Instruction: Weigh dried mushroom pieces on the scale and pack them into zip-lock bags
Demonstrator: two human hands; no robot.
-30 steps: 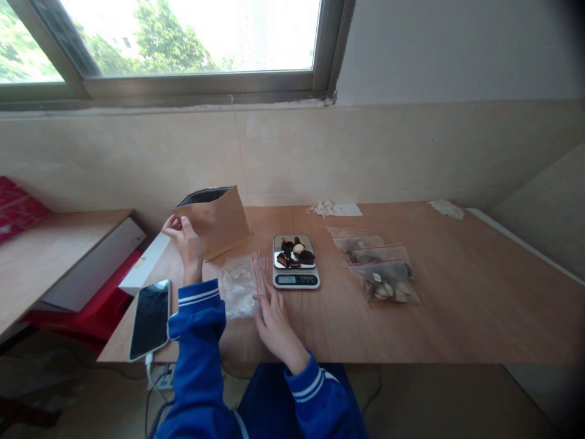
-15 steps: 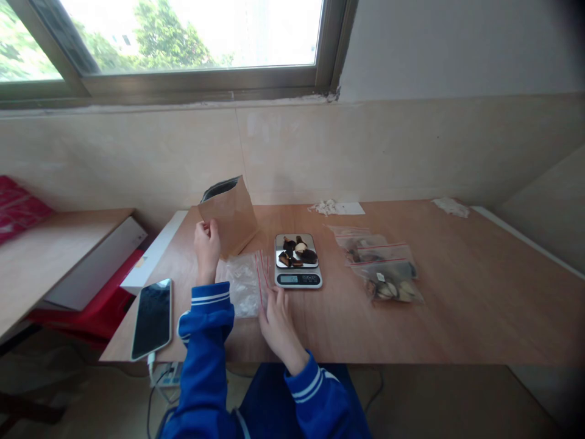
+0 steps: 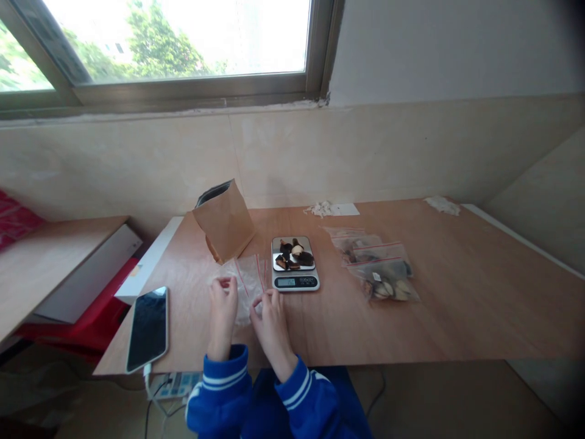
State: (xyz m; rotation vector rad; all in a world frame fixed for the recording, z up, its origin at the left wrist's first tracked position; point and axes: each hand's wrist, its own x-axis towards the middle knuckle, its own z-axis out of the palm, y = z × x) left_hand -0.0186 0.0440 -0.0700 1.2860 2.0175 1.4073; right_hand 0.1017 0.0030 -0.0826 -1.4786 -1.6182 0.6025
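Note:
My left hand (image 3: 223,308) is closed in a pinch at the left side of a clear zip-lock bag (image 3: 245,302) with a red seal line. At the bag's right side, my right hand (image 3: 273,323) has its thumb and fingers pinched on the plastic. Further flat bags lie under this one; their red lines show. Just beyond my right hand stands a digital kitchen scale (image 3: 296,282) with dark dried mushroom pieces (image 3: 295,254) on its plate; its reading is too small to make out. Behind my left hand a brown paper bag (image 3: 226,225) stands open and tilted.
Several filled zip-lock bags (image 3: 386,281) lie right of the scale. White scraps (image 3: 321,209) and a white card (image 3: 346,209) are near the wall, with a crumpled white piece (image 3: 442,205) farther right. A phone (image 3: 148,329) with a charging cable lies at the left front edge.
My left hand has let go of the paper bag and come down to the zip-lock bags. One bag's red line now slants away from the others. My right hand has closed into a pinch.

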